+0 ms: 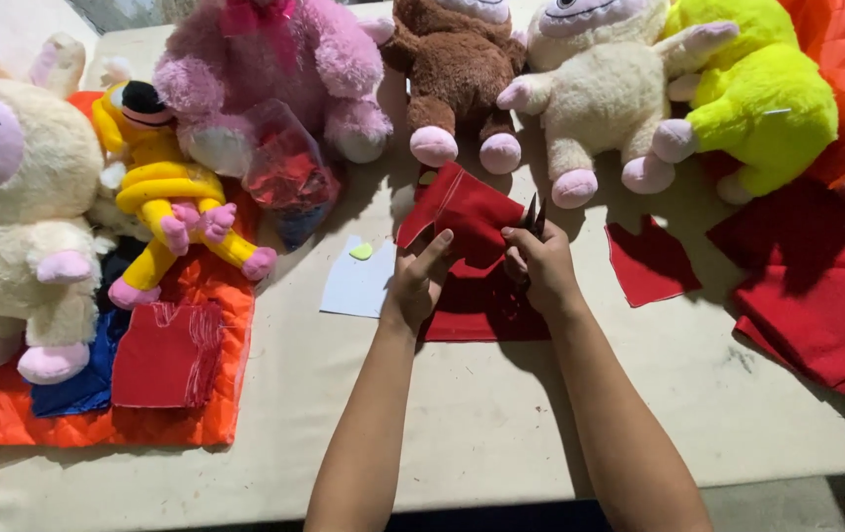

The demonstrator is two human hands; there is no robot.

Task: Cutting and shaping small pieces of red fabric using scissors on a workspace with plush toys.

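I see my left hand [415,281] pinching the lower edge of a red felt piece [462,212], thumb up against the cloth and fingers closed on it. My right hand [539,268] is clamped around dark scissors [532,215], whose blades poke up at the felt piece's right edge. The felt piece is lifted off the table [501,414], and more red felt [486,305] lies flat right under my hands.

Taking the felt piece as my landmark: just left of it lies a pale sheet of paper [355,286] with a small green scrap [361,251] on top. Farther left sits a clear plastic bag [284,172] with red stuff inside, leaning on a pink plush toy [274,69]. Behind the felt piece stands a brown plush toy [457,69], and to the right behind it a cream plush toy [590,99] and a neon yellow one [762,99]. A small red square [651,261] lies just right of it, with a stack of red cloth [816,296] beyond. I can't make out any labels.
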